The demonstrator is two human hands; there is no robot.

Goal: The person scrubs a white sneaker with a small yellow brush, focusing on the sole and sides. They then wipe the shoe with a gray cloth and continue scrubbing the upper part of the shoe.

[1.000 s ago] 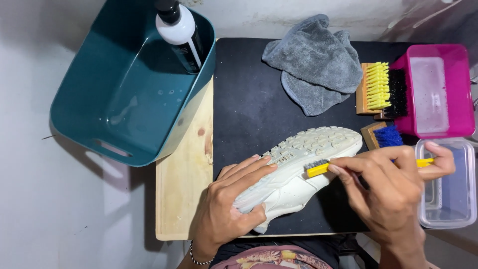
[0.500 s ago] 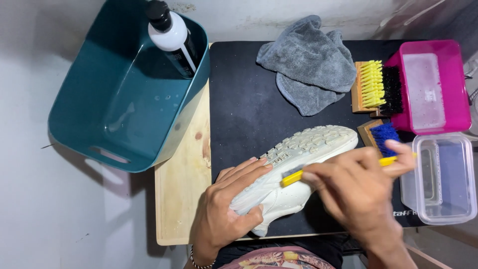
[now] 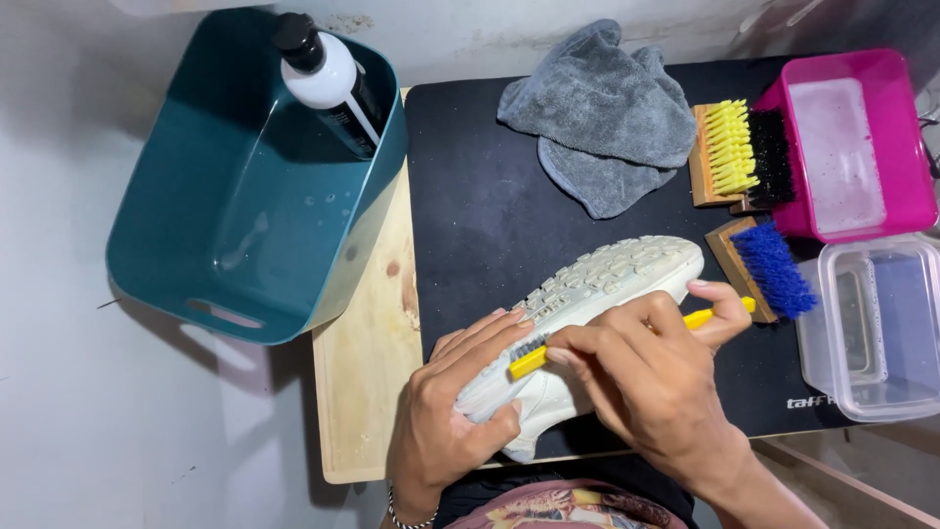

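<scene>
On the head camera I see my left hand point(image 3: 455, 416) clamped around a white sneaker point(image 3: 578, 328) lying sole-up on the black mat point(image 3: 480, 216). My right hand point(image 3: 651, 382) pinches a slim yellow brush point(image 3: 534, 360), its bristles on the knobbly rubber sole.

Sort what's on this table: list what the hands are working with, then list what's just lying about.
In use:
left hand
right hand
white shoe
yellow toothbrush

Lying about:
grey cloth
yellow brush
blue brush
pink tub
clear box
teal basket
bottle
</scene>
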